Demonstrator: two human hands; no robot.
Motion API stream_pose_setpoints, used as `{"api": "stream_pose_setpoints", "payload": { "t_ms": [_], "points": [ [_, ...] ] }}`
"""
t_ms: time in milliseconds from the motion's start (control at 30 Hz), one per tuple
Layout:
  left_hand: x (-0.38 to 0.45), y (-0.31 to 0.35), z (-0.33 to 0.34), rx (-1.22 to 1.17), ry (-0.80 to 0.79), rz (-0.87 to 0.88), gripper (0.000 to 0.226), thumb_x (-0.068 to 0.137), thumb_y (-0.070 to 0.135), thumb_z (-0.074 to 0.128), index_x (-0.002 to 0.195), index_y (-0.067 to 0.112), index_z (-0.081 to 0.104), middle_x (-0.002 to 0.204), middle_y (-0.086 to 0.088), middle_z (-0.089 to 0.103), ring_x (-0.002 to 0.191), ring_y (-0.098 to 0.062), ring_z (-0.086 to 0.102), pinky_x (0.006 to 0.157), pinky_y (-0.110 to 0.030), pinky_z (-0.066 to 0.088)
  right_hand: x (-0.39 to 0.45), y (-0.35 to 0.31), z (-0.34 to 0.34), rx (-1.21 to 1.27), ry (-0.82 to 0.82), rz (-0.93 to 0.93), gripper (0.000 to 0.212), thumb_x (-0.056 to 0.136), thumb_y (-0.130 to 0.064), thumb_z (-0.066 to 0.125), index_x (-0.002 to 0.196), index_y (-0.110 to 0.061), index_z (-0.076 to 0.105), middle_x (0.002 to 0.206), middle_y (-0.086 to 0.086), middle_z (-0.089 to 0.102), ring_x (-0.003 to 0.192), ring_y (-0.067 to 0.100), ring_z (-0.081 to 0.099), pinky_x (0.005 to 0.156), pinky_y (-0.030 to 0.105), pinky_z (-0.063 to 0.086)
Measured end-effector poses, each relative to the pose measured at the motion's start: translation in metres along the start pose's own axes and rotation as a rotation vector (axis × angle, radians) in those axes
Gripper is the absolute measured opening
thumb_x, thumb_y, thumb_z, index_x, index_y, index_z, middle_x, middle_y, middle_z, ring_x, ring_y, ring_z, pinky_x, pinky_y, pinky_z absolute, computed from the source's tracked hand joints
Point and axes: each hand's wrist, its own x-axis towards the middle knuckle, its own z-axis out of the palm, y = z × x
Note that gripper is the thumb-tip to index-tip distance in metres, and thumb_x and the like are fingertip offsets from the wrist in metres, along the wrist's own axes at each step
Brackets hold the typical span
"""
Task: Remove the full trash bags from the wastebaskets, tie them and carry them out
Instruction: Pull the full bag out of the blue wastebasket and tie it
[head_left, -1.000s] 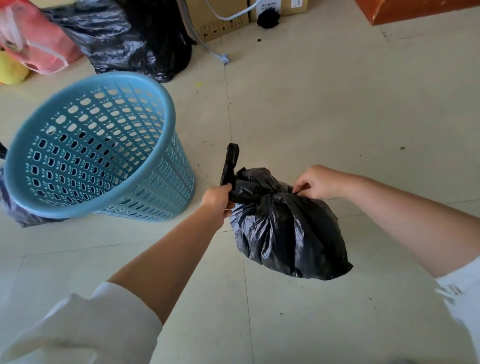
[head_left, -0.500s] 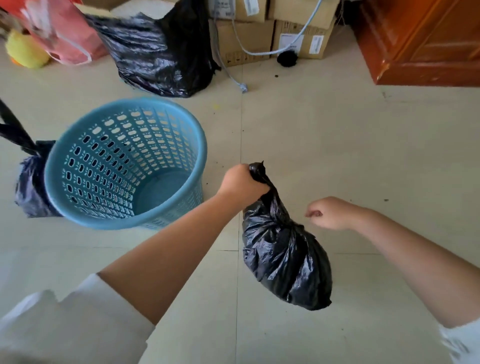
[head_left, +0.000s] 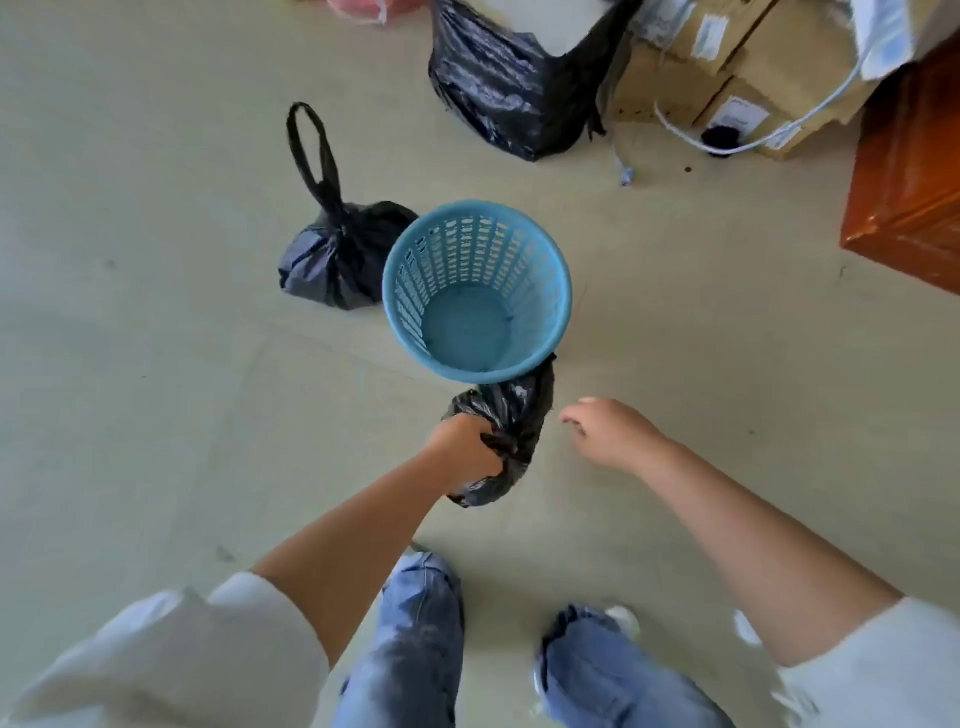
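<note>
Centrally, held bag: a small tied black plastic trash bag (head_left: 511, 415) hangs above the pale tiled floor (head_left: 156, 415), its far end hidden behind the near rim of the basket.
Left hand: the left hand (head_left: 465, 447) is clenched round the bag's gathered neck; the crumpled plastic bulges out past the curled fingers (head_left: 488, 441) on their right side and below them.
Right hand: the right hand (head_left: 605, 431) hovers just right of the bag, apart from it, fingers loosely spread and grasping nothing.
Basket: a light-blue perforated plastic wastebasket (head_left: 478, 291) stands upright on the floor with no liner inside.
Second bag: another tied black plastic bag with a long loop handle (head_left: 337, 249) lies on the floor, touching the basket's left side.
Background: a large black plastic sack (head_left: 509, 88), cardboard boxes (head_left: 727, 67) and an orange-brown wooden cabinet (head_left: 914, 171).
Foreground: white sleeves (head_left: 171, 660) and blue jeans (head_left: 410, 649).
</note>
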Motion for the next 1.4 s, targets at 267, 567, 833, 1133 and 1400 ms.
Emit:
{"api": "stream_pose_setpoints", "payload": {
  "t_ms": [267,567,833,1133,1400],
  "points": [
    [-0.074,-0.059,-0.149,-0.037,0.129,-0.120,0.022,0.090,0.030,0.052,0.090,0.008,0.052,0.079,-0.004,0.050,0.083,-0.020,0.045,0.062,-0.025,0.034,0.023,-0.177,-0.078,-0.089,0.036,-0.069,0.033,0.091,-0.011,0.037,0.120,-0.010,0.053,0.126,0.012,0.052,0.117,0.032,0.049,0.092,0.038,0.043],
    [-0.063,-0.105,-0.287,-0.069,0.579,-0.198,0.022,0.092,0.009,0.040,0.104,0.004,0.058,0.099,-0.015,0.064,0.079,-0.024,0.047,0.063,-0.027,0.036,0.127,-0.291,-0.144,-0.114,0.095,-0.164,0.036,0.089,-0.009,0.037,0.121,-0.007,0.052,0.129,0.015,0.049,0.118,0.034,0.048,0.095,0.040,0.042],
    [0.023,-0.151,-0.394,-0.113,0.667,-0.363,0.023,0.087,0.004,0.046,0.103,0.003,0.062,0.108,-0.018,0.063,0.085,-0.033,0.052,0.060,-0.025,0.030,0.292,-0.339,-0.204,-0.228,0.169,-0.150,0.039,0.089,-0.011,0.047,0.127,-0.004,0.044,0.134,0.020,0.042,0.125,0.037,0.039,0.098,0.043,0.040],
    [0.121,-0.157,-0.460,0.010,0.522,-0.374,0.024,0.091,0.008,0.046,0.109,0.005,0.061,0.114,-0.015,0.060,0.098,-0.034,0.057,0.065,-0.028,0.035,0.412,-0.336,-0.211,0.016,0.028,0.139,0.054,0.087,-0.008,0.051,0.138,-0.009,0.031,0.135,0.020,0.044,0.123,0.036,0.043,0.096,0.042,0.040],
    [0.113,-0.148,-0.479,0.021,0.492,-0.325,0.018,0.089,0.008,0.045,0.099,0.002,0.059,0.108,-0.016,0.061,0.093,-0.030,0.052,0.064,-0.030,0.034,0.358,-0.364,-0.208,0.003,0.025,0.064,0.030,0.095,-0.015,0.039,0.114,0.002,0.053,0.118,0.021,0.060,0.109,0.036,0.056,0.072,0.031,0.038]
  ]
}}
